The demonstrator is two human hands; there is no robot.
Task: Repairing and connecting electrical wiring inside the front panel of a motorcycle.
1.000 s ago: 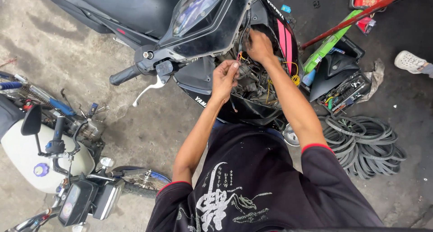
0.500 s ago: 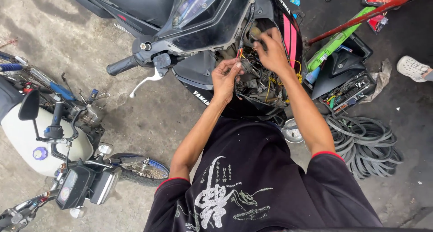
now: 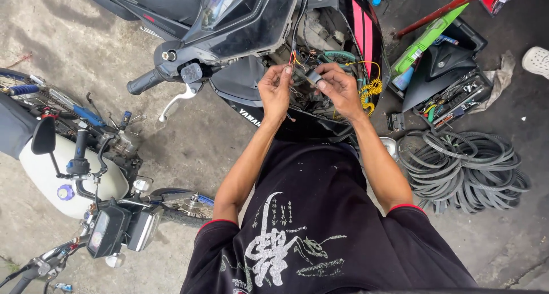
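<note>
Oily concrete (image 3: 189, 140) surrounds a scooter (image 3: 240, 20) with its front panel off and wiring (image 3: 303, 60) exposed, where the left hand (image 3: 275, 91) pinches thin wires and the right hand (image 3: 337, 88) grips a small dark connector (image 3: 313, 77), so the work looks midway, nothing refitted.

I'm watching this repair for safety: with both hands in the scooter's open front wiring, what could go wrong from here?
1. The left hand and right hand pinch a small dark part among loose wires; a tug might pull a connection free.
2. The coiled yellow wire hangs beside the right wrist and could snag.
3. The pile of rubber belts on the floor nearby is a trip hazard.
</note>
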